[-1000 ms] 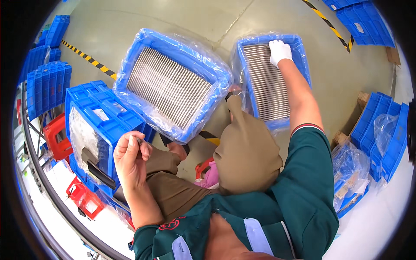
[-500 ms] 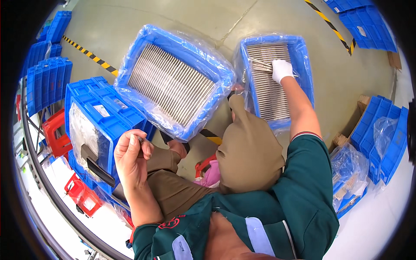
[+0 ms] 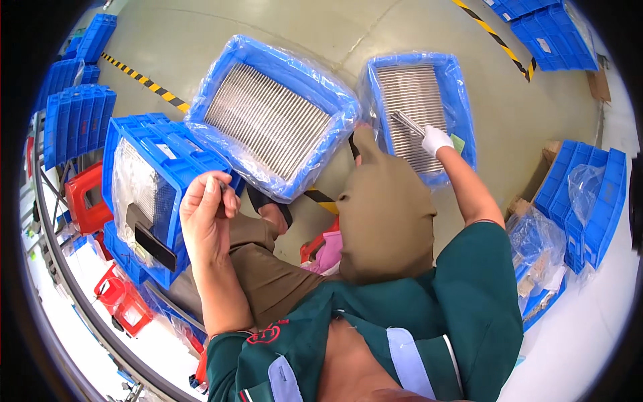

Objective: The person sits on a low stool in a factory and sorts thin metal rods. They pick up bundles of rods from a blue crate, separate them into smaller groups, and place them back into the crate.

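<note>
My right hand [image 3: 437, 140], in a white glove, is closed around a small bunch of slim metal rods [image 3: 406, 121]. It is over the smaller blue crate [image 3: 469, 110], which is lined with clear plastic and filled with rows of similar rods [image 3: 410, 84]. A bit of green [image 3: 458, 142] shows beside the glove. My bare left hand [image 3: 207, 201] is raised at the left, thumb and fingers pinched around a small dark piece [image 3: 222, 186] whose kind I cannot make out. Ahead of it sits the larger plastic-lined blue crate [image 3: 335, 94], with rows of metal rods [image 3: 268, 120] inside.
Stacked blue crates [image 3: 161, 144] stand close by my left arm, a dark flat device [image 3: 155, 246] at their side. Further left are red plastic stools [image 3: 87, 201] and a metal rail [image 3: 67, 288]. Blue crates [image 3: 583, 201] and crumpled clear plastic [image 3: 536, 241] lie right.
My right hand has moved nearer to me within the smaller crate, and the held rods now lie closer together. The left hand keeps its pinch. The view has shifted slightly.
</note>
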The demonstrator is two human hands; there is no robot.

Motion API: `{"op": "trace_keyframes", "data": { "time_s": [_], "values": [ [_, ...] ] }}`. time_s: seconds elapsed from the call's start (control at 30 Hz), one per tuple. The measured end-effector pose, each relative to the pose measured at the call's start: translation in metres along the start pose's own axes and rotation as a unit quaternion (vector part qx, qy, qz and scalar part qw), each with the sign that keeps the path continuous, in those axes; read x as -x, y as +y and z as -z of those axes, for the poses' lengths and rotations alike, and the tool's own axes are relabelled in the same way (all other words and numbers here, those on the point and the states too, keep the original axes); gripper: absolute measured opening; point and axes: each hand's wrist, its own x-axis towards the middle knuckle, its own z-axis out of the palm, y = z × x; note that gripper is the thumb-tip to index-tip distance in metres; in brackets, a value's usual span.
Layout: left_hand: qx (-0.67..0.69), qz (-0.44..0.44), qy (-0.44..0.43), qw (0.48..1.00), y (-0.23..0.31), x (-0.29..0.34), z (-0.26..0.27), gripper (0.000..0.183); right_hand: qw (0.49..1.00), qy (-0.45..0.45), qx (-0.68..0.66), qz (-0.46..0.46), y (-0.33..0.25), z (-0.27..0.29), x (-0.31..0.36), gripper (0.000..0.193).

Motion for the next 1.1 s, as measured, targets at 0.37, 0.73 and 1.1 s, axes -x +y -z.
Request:
{"op": "trace_keyframes", "data": {
  "time_s": [0.37, 0.73, 1.1],
  "values": [
    [-0.001, -0.033, -0.013, 0.999, 0.002, 0.002, 0.006, 0.021, 0.954, -0.054, 0.293, -0.018, -0.023, 0.058, 0.008, 0.027],
    [0.015, -0.056, -0.014, 0.998, 0.006, 0.008, 0.019, 0.02, 0.936, -0.076, 0.334, -0.078, -0.056, 0.05, 0.008, 0.024],
    [0.023, -0.079, 0.009, 0.997, 0.012, 0.014, 0.033, 0.018, 0.991, 0.033, 0.118, -0.046, -0.022, 0.027, 0.071, 0.033]
  ]
}}
